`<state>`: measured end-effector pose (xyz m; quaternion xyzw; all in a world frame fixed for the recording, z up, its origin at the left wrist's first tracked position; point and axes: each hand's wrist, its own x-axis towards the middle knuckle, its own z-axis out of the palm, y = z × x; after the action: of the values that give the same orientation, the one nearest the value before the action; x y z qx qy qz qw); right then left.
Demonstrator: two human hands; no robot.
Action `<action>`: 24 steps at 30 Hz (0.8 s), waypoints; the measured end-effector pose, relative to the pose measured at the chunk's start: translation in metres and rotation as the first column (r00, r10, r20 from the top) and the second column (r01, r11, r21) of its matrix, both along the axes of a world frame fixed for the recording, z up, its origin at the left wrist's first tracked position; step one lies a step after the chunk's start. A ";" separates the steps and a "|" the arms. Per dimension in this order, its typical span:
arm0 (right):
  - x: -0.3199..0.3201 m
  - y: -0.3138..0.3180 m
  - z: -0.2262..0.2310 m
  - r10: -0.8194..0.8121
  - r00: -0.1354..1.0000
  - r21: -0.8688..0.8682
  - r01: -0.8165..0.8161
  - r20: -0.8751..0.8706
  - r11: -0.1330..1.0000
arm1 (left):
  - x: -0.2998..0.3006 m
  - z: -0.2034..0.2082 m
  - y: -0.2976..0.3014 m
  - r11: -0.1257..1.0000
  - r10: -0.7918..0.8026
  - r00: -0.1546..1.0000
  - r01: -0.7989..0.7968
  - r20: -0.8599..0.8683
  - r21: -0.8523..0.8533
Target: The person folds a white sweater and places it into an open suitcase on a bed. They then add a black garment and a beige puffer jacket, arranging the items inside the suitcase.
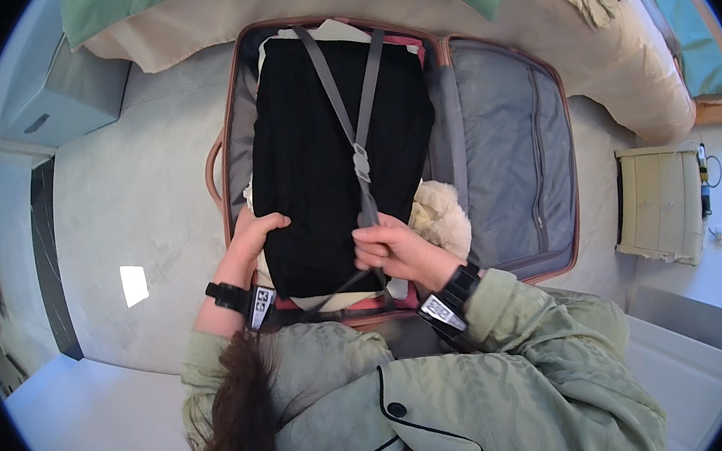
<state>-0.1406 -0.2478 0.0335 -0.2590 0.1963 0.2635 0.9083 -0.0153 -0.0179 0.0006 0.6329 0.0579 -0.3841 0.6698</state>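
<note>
Strap point(366, 194); right fingers point(373, 236) on it

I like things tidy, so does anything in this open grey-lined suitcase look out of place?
Slightly: the fluffy cream bundle bulges out beside the flat black cloth, outside the grey webbing straps. Nothing looks spilled or damaged.

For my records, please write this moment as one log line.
left hand: on black fabric; right hand: holds grey strap; buckle: fastened; suitcase: open
</note>
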 end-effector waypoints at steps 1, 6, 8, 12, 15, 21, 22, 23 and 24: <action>-0.008 -0.010 0.004 -0.002 0.996 -0.016 0.000 -0.086 1.000 | 0.000 0.006 -0.003 1.000 0.021 1.000 -0.021 0.014 -0.017; -0.054 -0.087 0.041 -0.034 0.971 -0.229 -0.022 -0.239 0.973 | 0.017 0.047 -0.005 0.995 -0.056 0.998 0.058 -0.027 0.076; -0.072 -0.101 0.052 -0.050 0.939 -0.289 -0.054 -0.339 0.956 | 0.026 0.061 -0.003 0.992 -0.094 0.994 0.098 -0.053 0.075; -0.092 -0.117 0.054 -0.166 0.894 -0.351 0.010 -0.417 0.936 | 0.042 0.087 -0.001 0.979 -0.102 0.993 0.112 -0.063 0.170; -0.099 -0.122 0.046 -0.165 0.909 -0.318 0.038 -0.382 0.947 | 0.058 0.109 0.004 0.955 -0.156 0.986 0.138 0.050 0.262; -0.103 -0.122 0.027 -0.167 0.922 -0.272 0.070 -0.348 0.960 | 0.084 0.151 0.007 0.887 -0.272 0.960 0.221 0.072 0.405; -0.101 -0.122 0.024 -0.177 0.919 -0.295 0.070 -0.353 0.953 | 0.083 0.159 0.006 0.880 -0.274 0.960 0.225 0.060 0.417; -0.099 -0.122 0.020 -0.186 0.916 -0.316 0.069 -0.356 0.946 | 0.083 0.167 0.003 0.873 -0.276 0.960 0.229 0.049 0.431; -0.096 -0.122 0.016 -0.203 0.910 -0.345 0.072 -0.361 0.936 | 0.081 0.174 -0.001 0.870 -0.290 0.956 0.239 0.054 0.432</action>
<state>-0.2371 -0.3696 0.0498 -0.3320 0.4323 0.2084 0.8121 0.0659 -0.0187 0.1744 0.7855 0.0125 -0.4128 0.4609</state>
